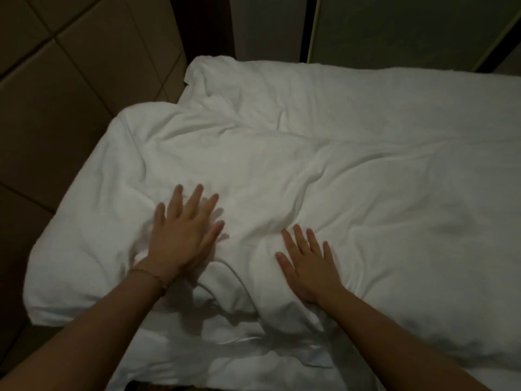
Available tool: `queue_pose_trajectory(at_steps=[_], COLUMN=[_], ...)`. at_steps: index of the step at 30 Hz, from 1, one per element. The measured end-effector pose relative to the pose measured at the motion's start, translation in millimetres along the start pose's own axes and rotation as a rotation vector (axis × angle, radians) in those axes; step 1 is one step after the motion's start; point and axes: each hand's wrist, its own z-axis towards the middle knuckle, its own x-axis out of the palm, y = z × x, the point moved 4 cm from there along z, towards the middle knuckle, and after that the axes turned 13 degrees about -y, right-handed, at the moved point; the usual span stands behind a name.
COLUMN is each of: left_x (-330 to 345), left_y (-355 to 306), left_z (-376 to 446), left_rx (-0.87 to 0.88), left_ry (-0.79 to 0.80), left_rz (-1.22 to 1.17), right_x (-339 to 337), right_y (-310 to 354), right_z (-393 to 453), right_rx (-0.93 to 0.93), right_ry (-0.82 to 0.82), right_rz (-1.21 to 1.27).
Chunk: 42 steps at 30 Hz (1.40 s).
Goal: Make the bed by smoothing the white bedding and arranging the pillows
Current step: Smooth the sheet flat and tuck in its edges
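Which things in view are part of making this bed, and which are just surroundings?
Part of the job:
- rumpled white duvet
- plump white pillow at the bed's left edge
- left hand, flat on the bedding
- right hand, flat on the bedding

Surroundings:
- beige tiled floor
- dark wooden post
- thin bracelet

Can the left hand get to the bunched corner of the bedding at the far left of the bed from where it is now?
Probably yes: the left hand lies flat on the white bedding, and only open fabric lies between it and the bunched corner.
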Motion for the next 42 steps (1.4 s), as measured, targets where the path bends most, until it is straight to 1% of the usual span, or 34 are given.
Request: queue_pose_trajectory(at_steps=[2, 3, 5, 8, 11, 15, 19, 23, 28, 33, 37, 42], left_x=[17, 20, 8, -30, -69, -125, -164, -183, -183, -158, -113, -29], left_y=[3, 3, 0, -7, -8, -23, -44, -53, -44, 5, 62, 125], left_z=[-5, -9, -12, -4, 14, 48, 69, 81, 98, 152, 230, 337], left_rx=[-0.041, -0.061, -0.082, -0.110, -0.122, -0.125, -0.158, -0.217, -0.258, -0.299, -0.345, -0.373], left_ry=[0.208, 0.272, 0.320, 0.311, 0.253, 0.201, 0.167, 0.163, 0.137, 0.152, 0.144, 0.135], left_rz=[0.013, 0.005, -0.023, -0.052, -0.102, -0.110, -0.114, -0.113, -0.094, -0.087, -0.116, -0.161], right_x=[-18, -30, -60, -114, -169, -234, -281, -309, -315, -289, -249, -177], right_y=[1, 2, 4, 13, 25, 32, 27, 23, 37, 69, 101, 125], right_z=[5, 8, 15, 24, 33, 40, 35, 37, 72, 140, 217, 323], right_rx=[0.022, 0.035, 0.057, 0.068, 0.101, 0.103, 0.055, -0.039, -0.124, -0.136, -0.144, -0.106], right_ry=[0.060, 0.076, 0.085, 0.045, -0.011, -0.067, -0.089, -0.113, -0.143, -0.142, -0.129, -0.119], right_rz=[-0.031, -0.046, -0.072, -0.094, -0.054, -0.036, -0.065, -0.110, -0.095, -0.059, -0.052, -0.031])
